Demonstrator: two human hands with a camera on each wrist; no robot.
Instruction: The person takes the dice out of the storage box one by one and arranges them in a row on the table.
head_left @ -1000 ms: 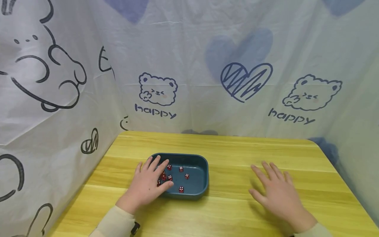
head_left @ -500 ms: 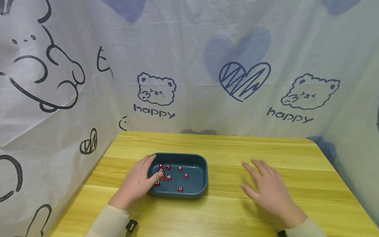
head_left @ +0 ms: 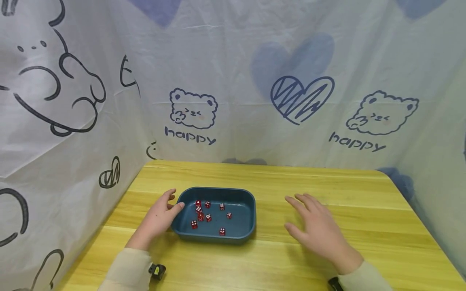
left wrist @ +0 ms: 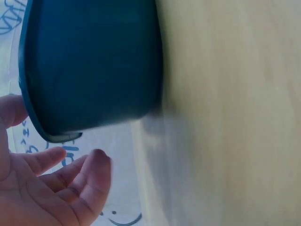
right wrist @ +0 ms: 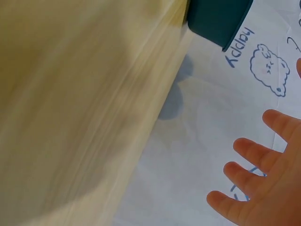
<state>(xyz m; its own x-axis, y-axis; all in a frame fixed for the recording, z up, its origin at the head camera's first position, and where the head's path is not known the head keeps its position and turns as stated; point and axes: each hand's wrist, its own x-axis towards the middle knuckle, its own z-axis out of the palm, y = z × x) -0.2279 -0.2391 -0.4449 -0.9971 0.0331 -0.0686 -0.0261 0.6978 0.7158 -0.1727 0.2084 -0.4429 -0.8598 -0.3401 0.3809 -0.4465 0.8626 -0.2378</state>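
Observation:
A dark teal rectangular tray (head_left: 233, 238) with rounded corners stands on the table, and several small red dice (head_left: 200, 217) with white pips lie loose inside it, mostly toward its left half. My left hand (head_left: 157, 216) is at the tray's left end, thumb near the rim and fingers loosely bent outside the wall. In the left wrist view the fingers (left wrist: 96, 179) are spread below the tray's end wall and hold nothing. To the right of the tray my right hand (head_left: 320, 230) hovers above the table, fingers extended and apart, with nothing in it.
The yellow wood-grain table (head_left: 276, 266) reaches back to a white curtain (head_left: 240, 81) printed with bears and hearts, which also hangs along both sides. A black band (head_left: 157, 271) sits at the left wrist.
My left hand has drawn back leftward from over the dice to the tray's left end, uncovering them. My right hand has moved left, closer to the tray. Tray and dice have hardly moved.

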